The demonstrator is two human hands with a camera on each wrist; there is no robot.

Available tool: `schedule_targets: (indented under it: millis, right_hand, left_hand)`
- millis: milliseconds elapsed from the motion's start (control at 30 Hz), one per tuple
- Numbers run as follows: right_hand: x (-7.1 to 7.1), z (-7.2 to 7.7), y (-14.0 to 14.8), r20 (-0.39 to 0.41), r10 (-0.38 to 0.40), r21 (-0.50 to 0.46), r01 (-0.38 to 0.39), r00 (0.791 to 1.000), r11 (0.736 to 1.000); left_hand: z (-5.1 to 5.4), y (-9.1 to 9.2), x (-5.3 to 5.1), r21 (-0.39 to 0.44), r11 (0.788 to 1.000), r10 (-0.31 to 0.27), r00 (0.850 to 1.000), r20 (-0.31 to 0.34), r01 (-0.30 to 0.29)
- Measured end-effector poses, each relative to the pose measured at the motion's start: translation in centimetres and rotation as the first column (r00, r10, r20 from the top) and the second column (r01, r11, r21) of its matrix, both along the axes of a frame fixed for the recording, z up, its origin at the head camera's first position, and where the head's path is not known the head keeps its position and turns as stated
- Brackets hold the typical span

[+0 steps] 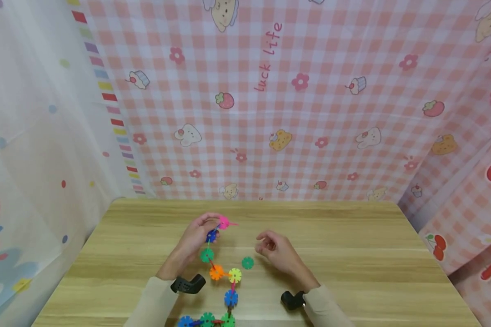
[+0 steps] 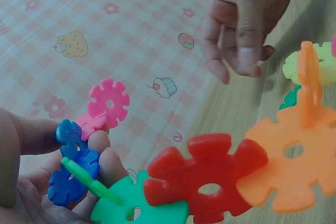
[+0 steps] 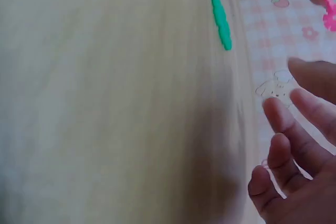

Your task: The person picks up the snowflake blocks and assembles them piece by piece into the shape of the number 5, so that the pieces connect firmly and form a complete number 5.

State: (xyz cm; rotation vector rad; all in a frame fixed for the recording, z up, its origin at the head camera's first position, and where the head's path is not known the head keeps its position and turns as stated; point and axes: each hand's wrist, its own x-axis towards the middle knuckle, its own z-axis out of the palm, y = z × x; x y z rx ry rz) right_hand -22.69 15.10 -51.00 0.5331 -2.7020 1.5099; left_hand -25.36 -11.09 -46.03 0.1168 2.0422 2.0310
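My left hand (image 1: 193, 240) grips the upper end of a chain of notched plastic snowflake discs. Its fingers pinch blue discs (image 2: 74, 177), and two joined pink discs (image 2: 109, 103) stick out past the fingertips. From the hand the chain runs down through a green disc (image 1: 207, 255), a red disc (image 2: 207, 179), an orange disc (image 1: 216, 272), a yellow disc (image 1: 235, 275) and a blue disc (image 1: 231, 298). To the right of the chain hovers my right hand (image 1: 281, 253), fingers loosely bent, holding nothing. A loose green disc (image 1: 248, 263) lies between the chain and that hand.
More linked discs, blue (image 1: 185, 322) and green (image 1: 207, 319), continue at the table's near edge, where the frame cuts them off. Behind the wooden table (image 1: 352, 263) hangs a pink checked curtain (image 1: 303, 109). Each wrist carries a black camera mount (image 1: 292, 300).
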Motion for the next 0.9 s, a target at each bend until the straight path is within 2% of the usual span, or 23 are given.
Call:
schedule_targets:
  millis: [200,333,467,600,900]
  right_hand:
    - [0.1,-0.4,0.6,0.057,0.065,0.045,-0.068,0.996,0.997]
    - [0.1,-0.5,0.7,0.114,0.146,0.027,-0.150,0.983,0.988]
    - [0.1,-0.7,0.3,0.103,0.190,0.061,-0.196,0.976,0.979]
    - [0.3,-0.9,-0.1,0.070,0.161,0.129,-0.169,0.984,0.977]
    - [0.7,-0.9,-1.1,0.026,0.093,0.187,-0.096,0.995,0.978]
  left_hand:
    - [0.0,-0.3,0.0,-0.016,1.000,0.019,1.000,-0.001,-0.019]
    - [-0.1,-0.6,-0.1,-0.015,0.999,0.037,0.999,0.009,-0.037]
    - [-0.2,-0.9,-0.1,-0.010,0.999,0.049,0.999,0.021,-0.048]
    - [-0.2,-1.0,0.0,-0.019,0.998,0.056,0.998,0.026,-0.055]
    - [-0.1,-0.8,0.1,-0.038,0.997,0.073,0.997,0.024,-0.072]
